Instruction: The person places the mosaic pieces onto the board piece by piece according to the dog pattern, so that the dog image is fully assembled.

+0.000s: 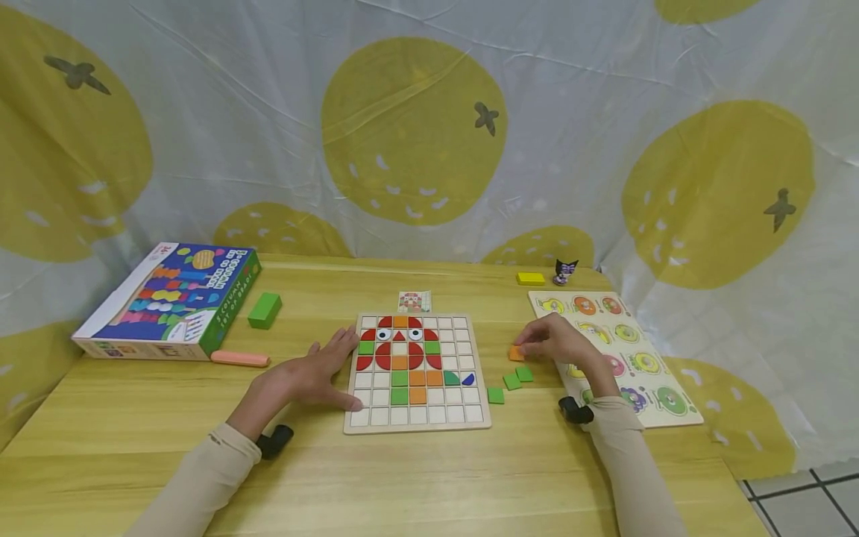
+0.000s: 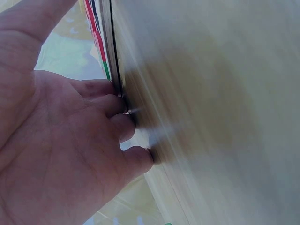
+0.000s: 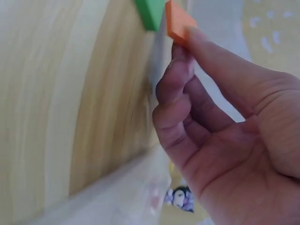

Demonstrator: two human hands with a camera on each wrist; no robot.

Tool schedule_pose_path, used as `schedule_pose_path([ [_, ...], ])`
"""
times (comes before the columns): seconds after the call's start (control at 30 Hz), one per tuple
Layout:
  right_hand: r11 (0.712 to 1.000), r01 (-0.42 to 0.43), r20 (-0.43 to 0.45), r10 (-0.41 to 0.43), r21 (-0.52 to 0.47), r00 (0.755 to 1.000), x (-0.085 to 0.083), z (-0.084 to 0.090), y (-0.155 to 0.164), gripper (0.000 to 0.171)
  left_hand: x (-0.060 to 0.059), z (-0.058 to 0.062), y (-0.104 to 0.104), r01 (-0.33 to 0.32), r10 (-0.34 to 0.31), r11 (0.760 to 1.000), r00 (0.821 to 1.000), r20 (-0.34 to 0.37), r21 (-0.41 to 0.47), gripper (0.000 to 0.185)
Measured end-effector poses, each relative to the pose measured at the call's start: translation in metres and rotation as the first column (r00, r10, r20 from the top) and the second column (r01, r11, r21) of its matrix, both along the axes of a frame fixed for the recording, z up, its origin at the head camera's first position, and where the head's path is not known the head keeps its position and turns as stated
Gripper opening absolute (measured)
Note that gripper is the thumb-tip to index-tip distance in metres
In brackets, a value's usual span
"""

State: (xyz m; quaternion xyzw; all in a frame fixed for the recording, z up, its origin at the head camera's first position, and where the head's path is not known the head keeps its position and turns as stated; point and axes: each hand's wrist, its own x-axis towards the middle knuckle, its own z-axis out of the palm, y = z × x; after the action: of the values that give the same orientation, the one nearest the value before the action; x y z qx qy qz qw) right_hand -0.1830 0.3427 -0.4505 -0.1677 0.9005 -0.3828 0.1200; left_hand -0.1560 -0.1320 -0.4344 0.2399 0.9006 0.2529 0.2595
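A wooden grid board lies mid-table, its upper cells filled with red, orange, green and eye-patterned tiles in a face-like pattern. Along the board's left edge rests my left hand, fingers spread, the thumb at the lower left cells; in the left wrist view its fingertips touch the tabletop beside the edge. My right hand pinches an orange square tile between thumb and fingers, right of the board. Close below it lie loose green square tiles. A small pattern card sits behind the board.
At the left are a bead-toy box, a green block and a salmon-coloured stick. A fruit puzzle board lies under the right forearm's side. A yellow block and a small figurine stand at the back right.
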Motion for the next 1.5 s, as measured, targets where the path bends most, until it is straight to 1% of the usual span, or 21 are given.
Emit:
schedule_pose_path([
  [0.13, 0.995, 0.003, 0.043, 0.002, -0.101, 0.999, 0.001, 0.003, -0.011, 0.009, 0.000, 0.000, 0.000, 0.004, -0.004, 1.000, 1.000, 0.001, -0.003, 0.123],
  [0.27, 0.987, -0.053, 0.075, 0.066, -0.154, 0.995, 0.005, 0.012, -0.042, 0.008, 0.000, 0.000, 0.000, 0.004, -0.004, 1.000, 1.000, 0.002, -0.007, 0.123],
  [0.4, 0.981, -0.130, 0.096, 0.145, -0.144, 0.985, 0.011, 0.017, -0.078, 0.007, -0.001, 0.000, 0.000, 0.002, -0.002, 1.000, 1.000, 0.006, -0.008, 0.124],
  [0.53, 0.975, -0.183, 0.107, 0.197, -0.126, 0.975, 0.020, 0.017, -0.109, 0.005, -0.001, -0.001, 0.000, -0.002, 0.002, 1.000, 1.000, 0.006, -0.015, 0.124],
  [0.7, 0.974, -0.209, 0.078, 0.216, -0.084, 0.973, 0.028, 0.013, -0.133, 0.002, -0.002, -0.001, 0.000, 0.004, -0.004, 1.000, 1.000, 0.000, -0.018, 0.124],
  [0.83, 0.976, -0.210, 0.043, 0.212, -0.056, 0.976, 0.033, 0.011, -0.142, 0.005, -0.001, -0.001, 0.000, 0.005, -0.005, 1.000, 1.000, 0.006, -0.009, 0.124],
  [1.07, 0.972, -0.235, -0.006, 0.235, -0.022, 0.972, 0.038, 0.011, -0.148, 0.008, 0.000, 0.002, 0.001, 0.002, -0.002, 1.000, 1.000, 0.010, -0.006, 0.124],
  [1.23, 0.976, -0.217, -0.025, 0.217, 0.003, 0.976, 0.038, 0.009, -0.148, 0.010, -0.001, 0.002, 0.001, 0.005, -0.005, 1.000, 1.000, 0.012, 0.002, 0.124],
  [1.37, 0.980, -0.200, -0.023, 0.200, 0.010, 0.980, 0.039, 0.010, -0.148, 0.013, -0.001, 0.001, 0.001, 0.005, -0.005, 1.000, 1.000, 0.014, 0.006, 0.124],
  [1.43, 0.978, -0.210, -0.024, 0.210, 0.011, 0.977, 0.038, 0.011, -0.147, 0.013, -0.001, 0.001, 0.001, 0.003, -0.003, 1.000, 1.000, 0.014, 0.005, 0.124],
  [1.5, 0.970, -0.242, -0.038, 0.242, 0.015, 0.970, 0.037, 0.012, -0.145, 0.010, -0.001, 0.002, 0.001, 0.001, -0.001, 1.000, 1.000, 0.015, 0.003, 0.124],
])
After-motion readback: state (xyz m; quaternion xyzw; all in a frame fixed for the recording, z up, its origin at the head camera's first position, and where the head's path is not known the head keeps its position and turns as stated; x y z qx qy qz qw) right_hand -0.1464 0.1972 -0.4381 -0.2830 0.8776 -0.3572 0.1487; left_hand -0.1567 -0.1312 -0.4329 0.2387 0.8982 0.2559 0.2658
